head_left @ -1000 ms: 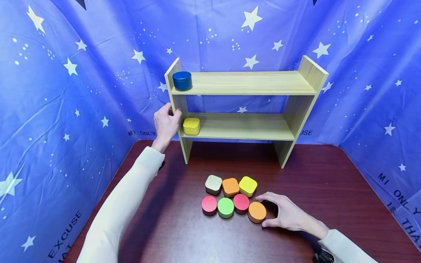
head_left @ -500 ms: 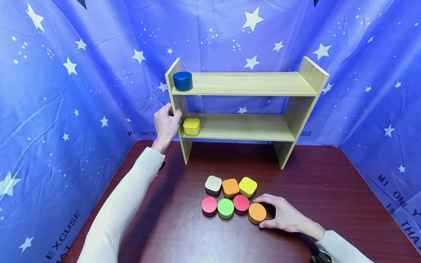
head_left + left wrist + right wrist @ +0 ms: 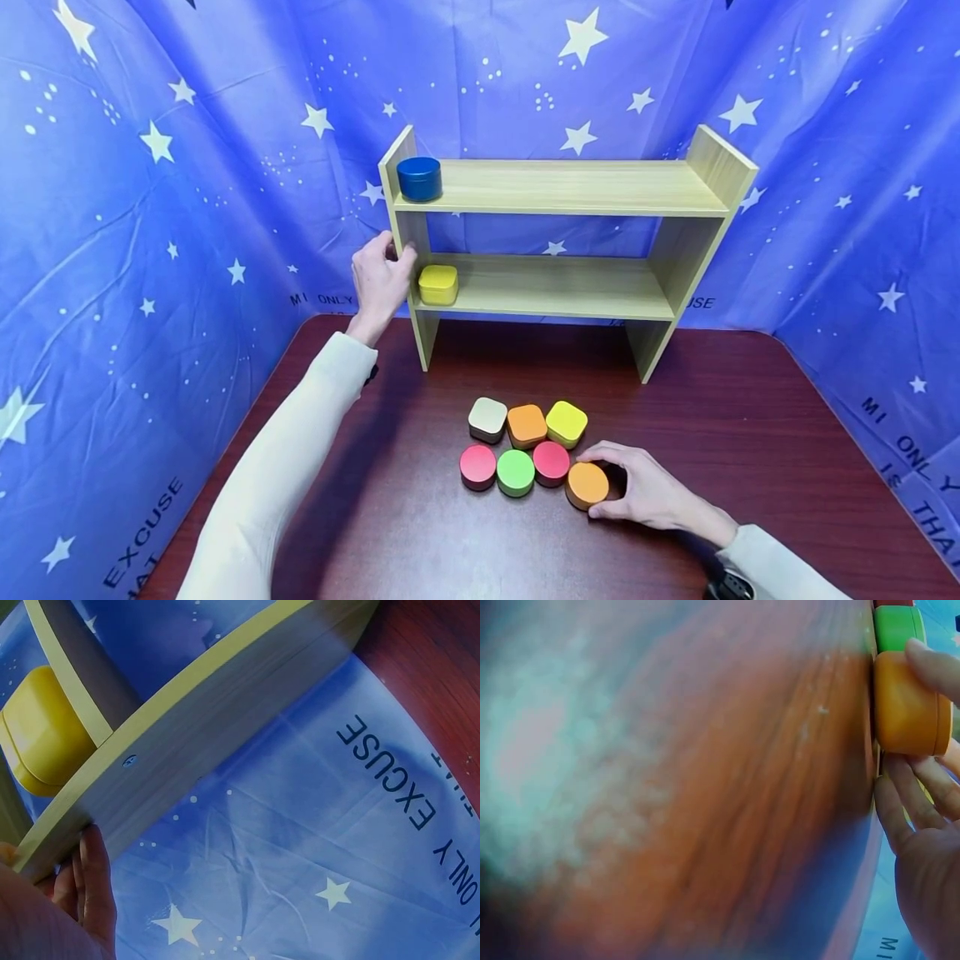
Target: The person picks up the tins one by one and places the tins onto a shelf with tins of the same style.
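Note:
My left hand grips the left side panel of a two-tier wooden shelf, thumb on the front edge and fingers on the outer face, as the left wrist view shows. Close to it, a yellow square tin sits on the lower board. Above, a blue round tin stands on the upper board's left end. My right hand holds an orange round tin on the table, thumb at its near side and fingers at its far side. In the right wrist view the thumb touches the orange tin.
Left of the orange tin are a red round tin, a green round tin and another red round tin. Behind them lie a cream, an orange and a yellow square tin. Blue star-print cloth surrounds the dark red table.
My right hand has shifted slightly left and its fingers have closed in around the orange round tin. The left hand stays on the shelf panel. The head view has tilted slightly.

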Demonstrator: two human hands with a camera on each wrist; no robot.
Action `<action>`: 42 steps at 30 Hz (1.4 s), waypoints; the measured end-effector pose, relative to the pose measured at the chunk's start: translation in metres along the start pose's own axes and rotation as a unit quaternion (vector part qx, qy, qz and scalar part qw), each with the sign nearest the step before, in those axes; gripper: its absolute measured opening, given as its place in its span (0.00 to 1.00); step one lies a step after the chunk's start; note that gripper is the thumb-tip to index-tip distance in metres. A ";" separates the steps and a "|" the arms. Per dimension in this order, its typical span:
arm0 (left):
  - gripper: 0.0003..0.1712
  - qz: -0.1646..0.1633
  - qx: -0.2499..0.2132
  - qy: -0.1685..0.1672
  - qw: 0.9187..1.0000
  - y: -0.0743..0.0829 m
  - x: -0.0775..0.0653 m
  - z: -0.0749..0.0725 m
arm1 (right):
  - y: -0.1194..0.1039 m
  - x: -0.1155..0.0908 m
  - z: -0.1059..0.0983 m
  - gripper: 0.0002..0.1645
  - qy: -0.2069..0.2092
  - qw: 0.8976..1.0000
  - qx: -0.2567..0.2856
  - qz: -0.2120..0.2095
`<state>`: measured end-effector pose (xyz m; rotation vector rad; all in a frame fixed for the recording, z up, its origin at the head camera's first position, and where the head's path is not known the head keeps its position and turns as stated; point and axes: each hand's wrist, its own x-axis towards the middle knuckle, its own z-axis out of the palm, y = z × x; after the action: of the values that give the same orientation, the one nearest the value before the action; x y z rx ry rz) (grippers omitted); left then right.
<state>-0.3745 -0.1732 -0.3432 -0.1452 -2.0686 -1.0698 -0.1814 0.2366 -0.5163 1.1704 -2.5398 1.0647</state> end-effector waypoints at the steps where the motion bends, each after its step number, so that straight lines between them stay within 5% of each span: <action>1: 0.18 0.001 0.001 0.001 1.000 0.000 0.000 -0.001 | -0.001 0.000 -0.001 0.36 -0.002 1.000 -0.001 0.004; 11: 0.18 0.030 -0.001 0.002 1.000 0.001 0.002 -0.003 | -0.015 0.005 -0.011 0.35 -0.015 0.999 -0.015 0.032; 22: 0.18 0.054 0.002 0.009 0.999 -0.002 0.000 -0.007 | -0.038 0.036 -0.027 0.35 -0.012 1.000 0.002 0.013; 33: 0.23 0.107 0.015 0.003 0.994 -0.004 -0.003 -0.007 | -0.055 0.084 -0.053 0.35 -0.004 0.999 0.045 0.027; 42: 0.20 0.089 0.026 -0.007 0.996 0.000 -0.005 -0.005 | -0.070 0.133 -0.076 0.34 -0.009 0.995 0.098 0.034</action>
<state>-0.3683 -0.1758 -0.3449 -0.3061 -2.0509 -0.9090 -0.2345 0.1750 -0.3683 1.1497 -2.5519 1.3536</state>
